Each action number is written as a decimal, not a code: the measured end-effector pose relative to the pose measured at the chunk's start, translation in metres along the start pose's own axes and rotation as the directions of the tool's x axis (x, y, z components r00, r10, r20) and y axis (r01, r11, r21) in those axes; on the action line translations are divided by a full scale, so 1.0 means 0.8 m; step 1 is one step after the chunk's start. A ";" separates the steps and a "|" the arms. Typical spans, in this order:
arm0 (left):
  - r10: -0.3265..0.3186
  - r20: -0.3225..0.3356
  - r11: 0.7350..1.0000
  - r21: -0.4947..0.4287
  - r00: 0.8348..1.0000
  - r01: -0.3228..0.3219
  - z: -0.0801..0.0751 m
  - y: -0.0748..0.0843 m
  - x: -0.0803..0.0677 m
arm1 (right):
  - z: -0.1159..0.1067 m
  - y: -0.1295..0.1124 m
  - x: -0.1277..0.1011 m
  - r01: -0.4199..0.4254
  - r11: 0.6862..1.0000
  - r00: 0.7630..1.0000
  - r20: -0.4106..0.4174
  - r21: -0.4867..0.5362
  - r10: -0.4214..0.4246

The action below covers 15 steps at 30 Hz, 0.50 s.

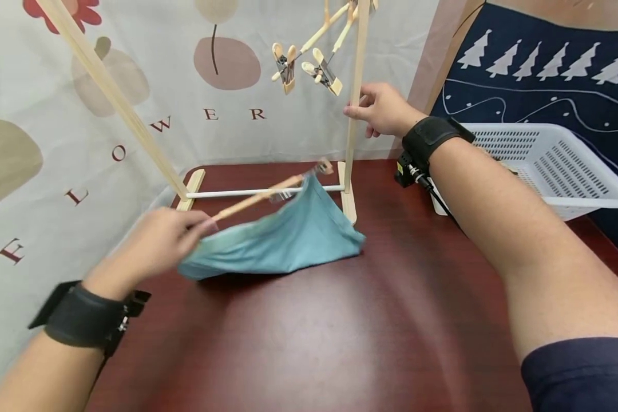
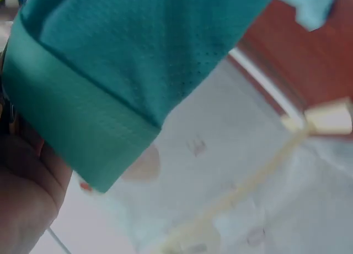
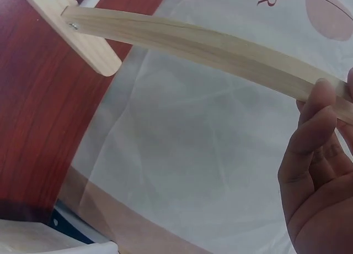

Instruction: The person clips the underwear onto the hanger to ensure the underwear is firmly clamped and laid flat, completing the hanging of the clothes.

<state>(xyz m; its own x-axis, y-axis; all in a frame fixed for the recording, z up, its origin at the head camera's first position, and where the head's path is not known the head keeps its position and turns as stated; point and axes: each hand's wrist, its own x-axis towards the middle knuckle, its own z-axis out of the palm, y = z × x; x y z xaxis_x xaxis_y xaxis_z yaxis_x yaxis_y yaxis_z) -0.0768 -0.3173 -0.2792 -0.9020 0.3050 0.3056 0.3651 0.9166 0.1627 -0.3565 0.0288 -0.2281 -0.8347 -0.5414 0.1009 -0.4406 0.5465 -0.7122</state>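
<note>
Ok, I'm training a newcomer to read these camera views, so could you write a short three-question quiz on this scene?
1. True or false: the right hand holds an upright wooden post.
2. What colour is the basket at the right of the head view: A) red, B) white, C) black?
3. Fill in: the wooden bar, with teal cloth hanging below it, is held by the person's ____.

Key: 1. True. 2. B. 3. Left hand.

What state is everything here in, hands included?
Left hand: holding the hanger
Right hand: gripping the wooden rack
Hanger: tilted
Blue cloth: draped from the hanger
Wooden rack: standing upright on the table
Upper clips: hanging, holding no cloth
White basket: open-topped, partly hidden
</note>
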 end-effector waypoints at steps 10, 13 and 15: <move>-0.493 -0.129 0.859 -0.225 0.860 0.459 -0.113 -0.063 0.042 | 0.001 0.006 -0.004 0.036 0.999 0.999 -0.024 -0.004 -0.036; -0.638 -0.095 0.730 -0.389 0.764 0.561 -0.148 -0.071 0.057 | 0.001 0.006 -0.007 0.034 0.999 0.999 -0.036 -0.013 -0.035; -0.708 -0.064 0.636 -0.491 0.704 0.595 -0.166 -0.074 0.067 | 0.002 0.005 -0.008 0.037 0.999 0.998 -0.046 -0.014 -0.037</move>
<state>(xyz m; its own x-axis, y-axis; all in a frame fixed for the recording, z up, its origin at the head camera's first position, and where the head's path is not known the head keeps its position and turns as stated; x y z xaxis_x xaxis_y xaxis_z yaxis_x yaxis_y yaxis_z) -0.1160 -0.3897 -0.1480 -0.8785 -0.4503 0.1598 -0.1912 0.6377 0.7462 -0.3528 0.0336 -0.2329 -0.8322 -0.5311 0.1594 -0.4753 0.5349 -0.6985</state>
